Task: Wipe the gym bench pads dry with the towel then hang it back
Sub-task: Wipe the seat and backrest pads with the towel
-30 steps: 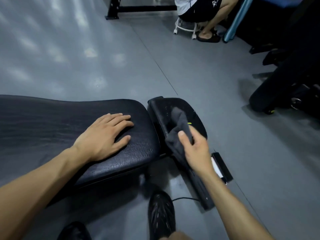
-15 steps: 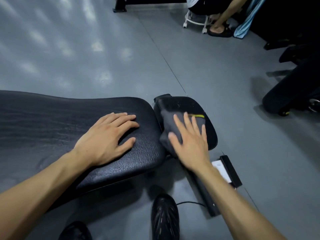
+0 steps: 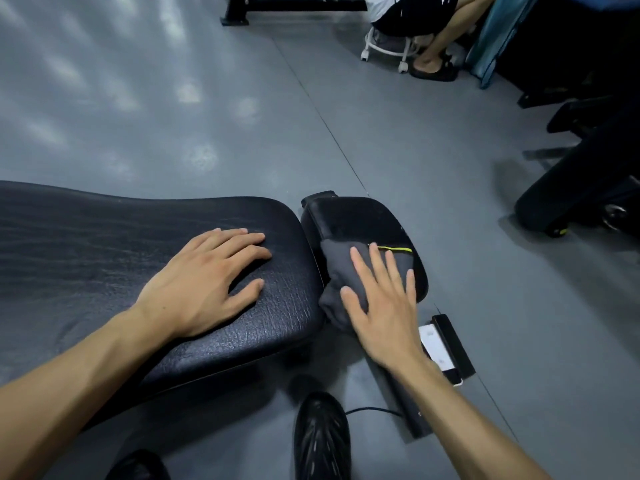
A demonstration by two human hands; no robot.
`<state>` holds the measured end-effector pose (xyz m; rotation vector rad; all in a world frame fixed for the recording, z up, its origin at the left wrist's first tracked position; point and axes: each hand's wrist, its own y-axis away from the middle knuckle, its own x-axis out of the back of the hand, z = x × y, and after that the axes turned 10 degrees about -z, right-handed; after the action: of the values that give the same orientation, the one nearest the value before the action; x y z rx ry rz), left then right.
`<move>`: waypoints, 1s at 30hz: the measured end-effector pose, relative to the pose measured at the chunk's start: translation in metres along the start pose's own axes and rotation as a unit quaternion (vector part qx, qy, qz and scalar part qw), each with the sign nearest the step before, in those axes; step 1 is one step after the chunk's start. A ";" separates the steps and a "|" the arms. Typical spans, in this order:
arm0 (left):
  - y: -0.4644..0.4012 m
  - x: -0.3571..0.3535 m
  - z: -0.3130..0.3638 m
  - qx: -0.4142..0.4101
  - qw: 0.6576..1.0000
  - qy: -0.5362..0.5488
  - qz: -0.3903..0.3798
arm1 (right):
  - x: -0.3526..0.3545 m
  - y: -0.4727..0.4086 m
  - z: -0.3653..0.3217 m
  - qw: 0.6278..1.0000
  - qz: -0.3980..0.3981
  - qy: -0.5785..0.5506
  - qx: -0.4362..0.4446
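Observation:
A long black bench pad stretches from the left to the middle. My left hand lies flat on its right end, fingers spread, holding nothing. Just right of it sits the small black seat pad. A dark grey towel with a yellow-green edge lies bunched on that seat pad. My right hand presses flat on the towel with fingers spread, covering its right part.
A phone and a black bench foot lie on the grey floor to the right. My black shoes stand below the bench. A seated person on a white stool is at the back; dark gym equipment stands at right.
My right hand went from gripping the bunched towel with its fingers to pressing flat on it and sliding it over the seat pad. The left hand stayed put.

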<state>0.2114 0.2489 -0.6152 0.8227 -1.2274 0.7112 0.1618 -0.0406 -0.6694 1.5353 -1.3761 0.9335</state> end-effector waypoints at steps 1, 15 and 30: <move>0.000 0.000 0.000 0.000 1.000 0.000 -0.002 | 0.003 -0.001 0.009 1.000 -0.012 -0.005 0.006; 0.000 0.001 0.000 0.003 1.000 -0.007 -0.012 | 0.016 -0.006 0.052 0.996 -0.048 -0.054 -0.056; -0.003 0.001 0.003 0.007 1.000 -0.018 -0.017 | 0.038 -0.200 0.024 0.989 -0.111 -0.020 -0.096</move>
<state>0.2125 0.2452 -0.6144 0.8694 -1.2386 0.6805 0.3642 -0.0705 -0.6652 1.5285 -1.2530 0.6195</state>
